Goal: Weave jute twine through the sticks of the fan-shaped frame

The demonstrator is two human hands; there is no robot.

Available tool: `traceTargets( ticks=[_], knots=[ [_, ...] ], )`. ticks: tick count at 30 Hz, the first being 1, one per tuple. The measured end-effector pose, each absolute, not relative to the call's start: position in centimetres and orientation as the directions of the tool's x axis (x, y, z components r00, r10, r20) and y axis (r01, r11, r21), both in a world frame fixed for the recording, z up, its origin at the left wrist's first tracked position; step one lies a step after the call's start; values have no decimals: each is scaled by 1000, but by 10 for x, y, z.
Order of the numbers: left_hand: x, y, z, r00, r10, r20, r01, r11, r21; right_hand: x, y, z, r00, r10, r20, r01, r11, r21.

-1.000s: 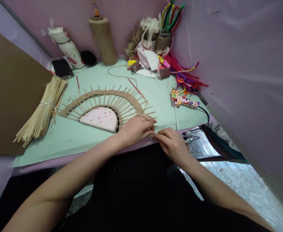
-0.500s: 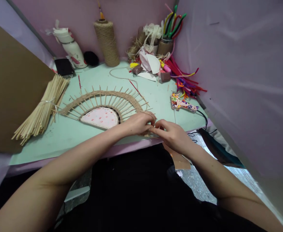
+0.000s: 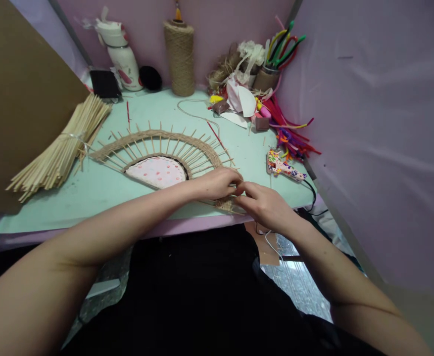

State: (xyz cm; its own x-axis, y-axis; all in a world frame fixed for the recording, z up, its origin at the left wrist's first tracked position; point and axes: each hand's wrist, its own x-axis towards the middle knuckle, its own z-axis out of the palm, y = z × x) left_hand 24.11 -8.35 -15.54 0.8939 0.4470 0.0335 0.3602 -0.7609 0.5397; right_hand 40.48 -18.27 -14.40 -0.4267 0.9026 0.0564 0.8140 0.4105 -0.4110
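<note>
A fan-shaped frame (image 3: 157,134) of thin sticks with a woven twine band lies on the pale green table (image 3: 90,207). Its half-round centre (image 3: 159,172) is white with pink spots and has a dark upper edge. Over the fan's right end is my left hand (image 3: 222,183), its fingers curled and pinched together. My right hand (image 3: 261,202) meets it from the right, thumb and forefinger bent close to the left fingertips. Whatever lies between the fingertips is too small to make out. Below the hands shows a piece of woven band (image 3: 224,203).
A tied bundle of sticks (image 3: 63,148) lies at the left. Behind stand a white bottle (image 3: 125,64) and a twine spool (image 3: 180,59). To the right are a patterned glue gun (image 3: 285,167), colourful pipe cleaners (image 3: 294,133) and a can (image 3: 266,78) holding scissors.
The view has shifted slightly. My fingertips have moved a little on the fan's right end, and more of the woven band shows below them.
</note>
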Motion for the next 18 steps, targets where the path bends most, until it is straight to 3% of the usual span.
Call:
traceTargets(
  ticks=[3, 7, 11, 18],
  knots=[
    [233, -83, -159, 893, 448, 30, 357, -748, 560, 410, -184, -150, -543, 829, 133, 780, 557, -286],
    [213, -102, -163, 855, 500, 134, 351, -750, 560, 412, -182, -160, -578, 794, 189, 765, 608, -213],
    [189, -137, -169, 794, 530, 299, 357, -804, 476, 412, -181, -164, -486, 855, 180, 809, 518, -278],
    [172, -153, -191, 845, 431, 316, 329, -886, 327, 409, -178, -165, -333, 941, 58, 848, 326, -418]
  ],
)
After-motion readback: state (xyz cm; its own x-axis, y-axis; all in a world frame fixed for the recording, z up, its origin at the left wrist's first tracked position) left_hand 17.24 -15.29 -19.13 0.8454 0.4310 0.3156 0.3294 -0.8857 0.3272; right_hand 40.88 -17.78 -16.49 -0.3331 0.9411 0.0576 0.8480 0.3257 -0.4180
